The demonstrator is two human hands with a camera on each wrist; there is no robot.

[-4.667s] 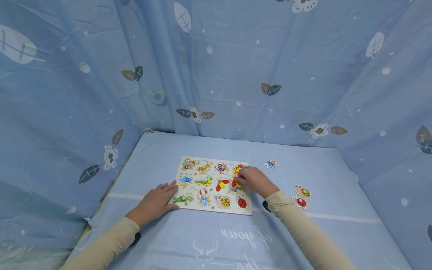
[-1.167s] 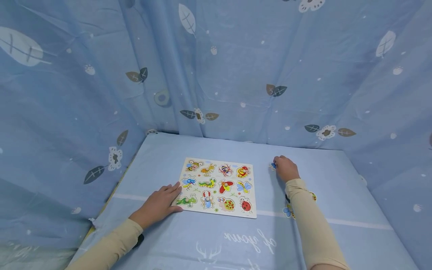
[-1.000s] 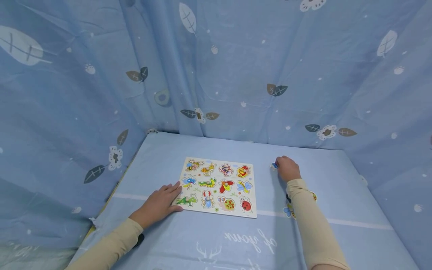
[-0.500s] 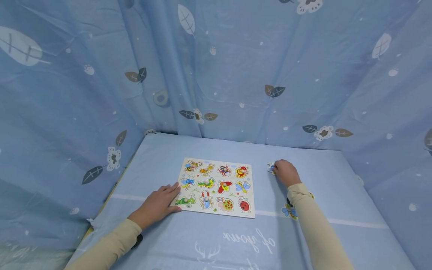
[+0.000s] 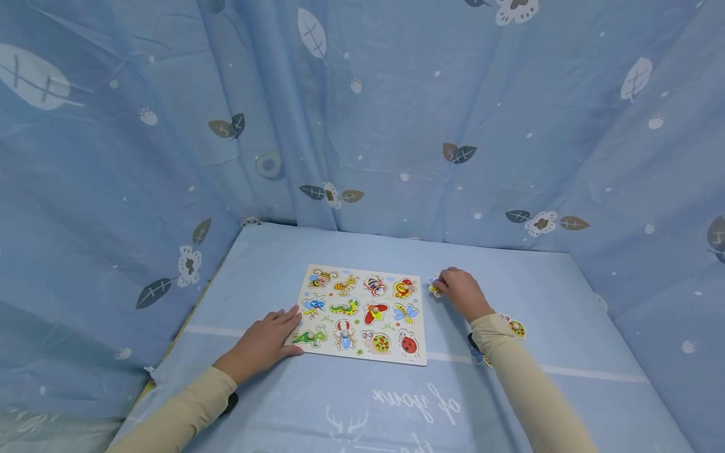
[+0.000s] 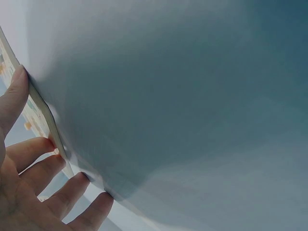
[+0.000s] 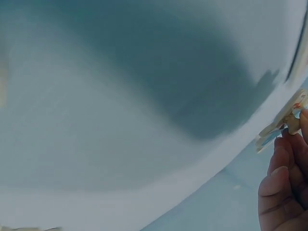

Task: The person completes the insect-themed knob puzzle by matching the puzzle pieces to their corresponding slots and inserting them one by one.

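A pale wooden peg puzzle board (image 5: 391,326) with several insect pictures lies on the table. My left hand (image 5: 262,343) rests at its left edge with fingers spread. In the left wrist view, the fingertips of that hand (image 6: 45,180) touch the board's edge (image 6: 44,109). My right hand (image 5: 466,294) pinches a blue and yellow insect puzzle piece (image 5: 433,287) just beyond the board's upper right corner. The right wrist view shows this piece (image 7: 269,136) between the curled fingers; its knob and part of its face are hidden by them.
Right of the board, a blue-winged insect piece (image 5: 477,356) lies partly under the right forearm. A yellow snail piece (image 5: 516,328) is close by. Pale blue cloth covers the table (image 5: 272,251), and patterned curtains (image 5: 385,113) stand behind and at the sides.
My right hand has gone from the board to the back right, gripped the blue insect piece and carried it left. A blue-winged piece now lies on the table. The left hand stays put.
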